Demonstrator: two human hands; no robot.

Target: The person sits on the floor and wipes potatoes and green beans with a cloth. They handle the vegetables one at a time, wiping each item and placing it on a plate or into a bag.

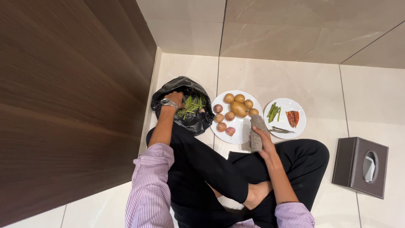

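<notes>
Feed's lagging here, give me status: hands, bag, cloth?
Left hand in black bag, on the greens. Right hand shut on grey cloth at big plate edge. Nothing blocking.

A small white plate (285,105) with chillies, a brown tissue box (360,166), a wooden wall panel (63,105)

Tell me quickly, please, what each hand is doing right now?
Left hand: closed on the rim of the black plastic bag holding green vegetable scraps.
Right hand: closed around a grey-brown cloth.
</notes>
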